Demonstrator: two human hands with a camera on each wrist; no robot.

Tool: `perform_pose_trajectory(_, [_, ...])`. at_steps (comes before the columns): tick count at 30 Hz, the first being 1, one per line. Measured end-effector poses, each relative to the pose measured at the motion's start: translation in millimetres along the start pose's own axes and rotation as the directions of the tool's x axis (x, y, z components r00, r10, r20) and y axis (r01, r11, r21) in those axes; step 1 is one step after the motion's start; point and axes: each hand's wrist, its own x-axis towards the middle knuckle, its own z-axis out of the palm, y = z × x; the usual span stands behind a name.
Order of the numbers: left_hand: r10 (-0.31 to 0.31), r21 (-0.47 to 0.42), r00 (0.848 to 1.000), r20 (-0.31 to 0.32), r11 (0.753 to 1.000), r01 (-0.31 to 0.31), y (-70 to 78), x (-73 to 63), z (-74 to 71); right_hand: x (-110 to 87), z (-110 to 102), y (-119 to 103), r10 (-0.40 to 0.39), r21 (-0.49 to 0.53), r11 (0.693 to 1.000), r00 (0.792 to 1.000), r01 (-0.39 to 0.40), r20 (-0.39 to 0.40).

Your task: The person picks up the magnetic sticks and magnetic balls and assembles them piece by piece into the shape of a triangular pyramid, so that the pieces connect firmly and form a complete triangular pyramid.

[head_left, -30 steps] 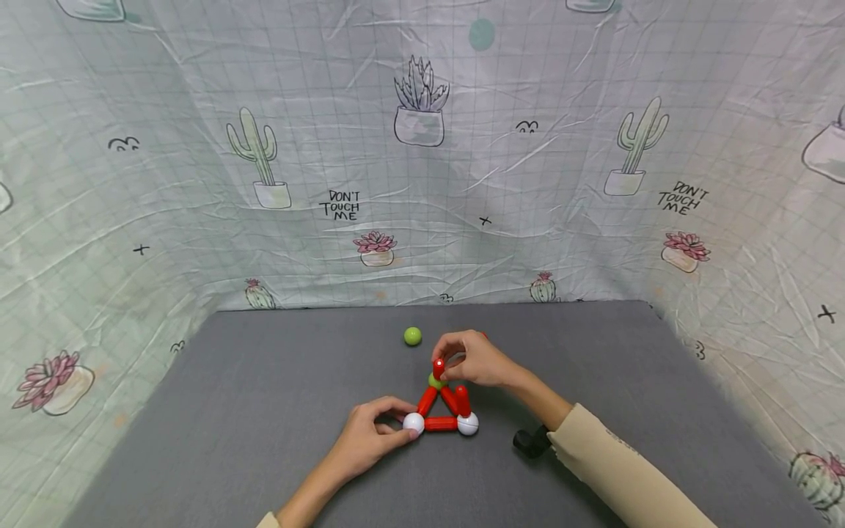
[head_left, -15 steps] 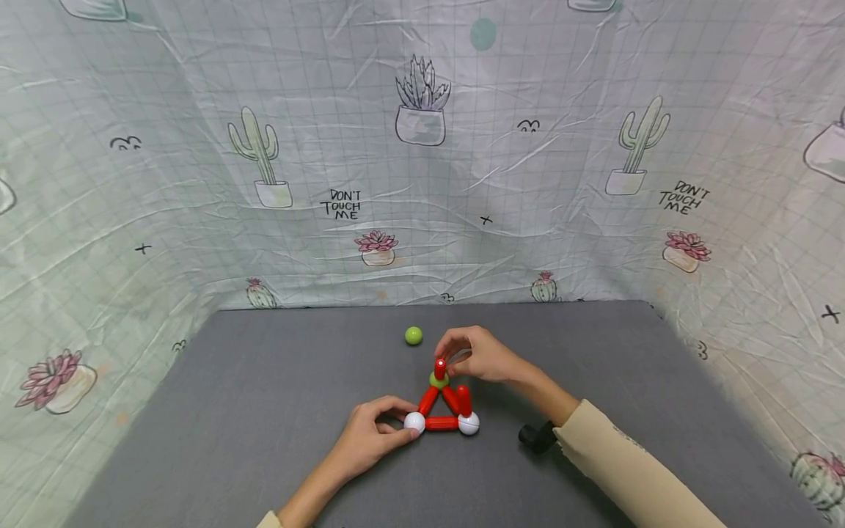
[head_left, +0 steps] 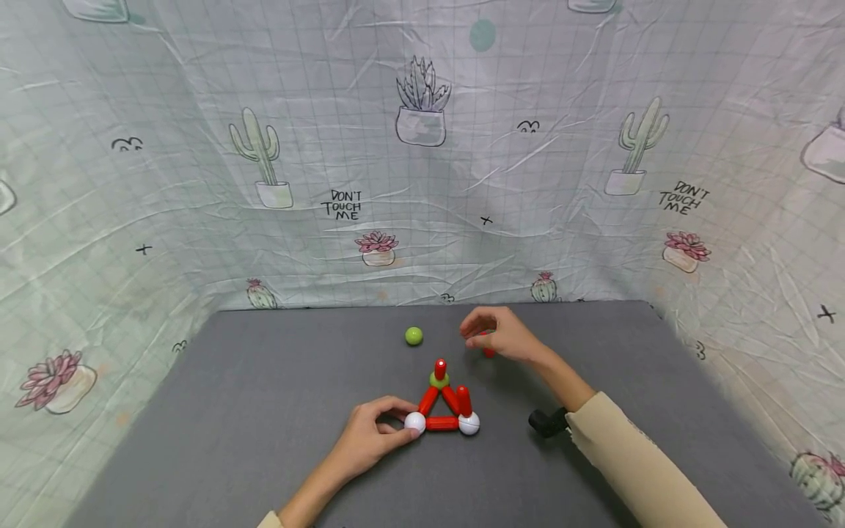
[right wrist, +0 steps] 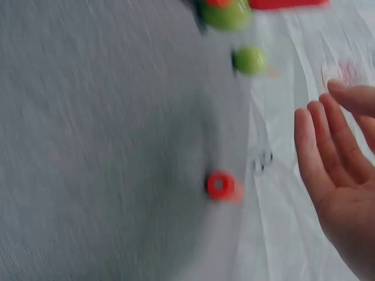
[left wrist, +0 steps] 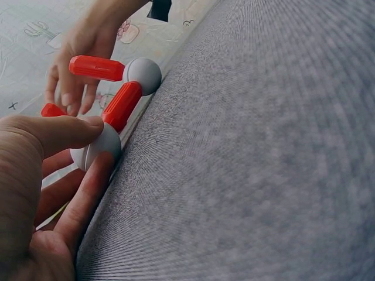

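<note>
My left hand (head_left: 372, 431) pinches a white ball (head_left: 415, 423) at the left corner of a flat triangle of red rods. A second white ball (head_left: 469, 424) forms the right corner and a green ball (head_left: 439, 380) the far one. From the far corner stands a red magnetic rod (head_left: 440, 367); another upright rod (head_left: 464, 401) rises from the right corner. My right hand (head_left: 507, 337), fingers loosely bent and holding nothing, hovers beyond the triangle. Beneath it lies a loose red rod (head_left: 488, 352), partly hidden by the hand and seen end-on in the right wrist view.
A loose green ball (head_left: 414, 336) lies behind the triangle, left of my right hand. The grey tabletop (head_left: 277, 381) ends at a patterned cloth backdrop (head_left: 422, 183). A black device (head_left: 548, 423) sits at my right wrist.
My right hand has left the upright rod on the far green ball and moved back and to the right, over the loose rod. My left hand stays on the white ball.
</note>
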Motion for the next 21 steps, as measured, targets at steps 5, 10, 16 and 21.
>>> perform_pose_trajectory(5, [0.004, -0.007, 1.0, 0.004, 1.0, -0.004, 0.2, 0.3, 0.4, -0.9, -22, 21, 0.094, -0.111, 0.988, 0.991, -0.104, -0.097])
perform_pose_trajectory(10, [0.011, 0.005, 1.0, -0.001, 1.0, -0.011, -0.6, 0.5, 0.5, -3.6, -31, 42, 0.186, -0.234, 0.95, 0.976, -0.208, -0.115])
perform_pose_trajectory(16, [0.01, 0.008, 1.0, 0.002, 1.0, -0.01, -1.7, 0.8, 0.5, -5.1, -27, 55, 0.25, -0.23, 0.938, 0.966, -0.259, -0.067])
perform_pose_trajectory(21, [0.01, 0.01, 1.0, 0.001, 1.0, -0.01, -2.2, 1.1, 0.9, -2.7, -24, 54, 0.293, -0.205, 0.935, 0.956, -0.29, -0.015])
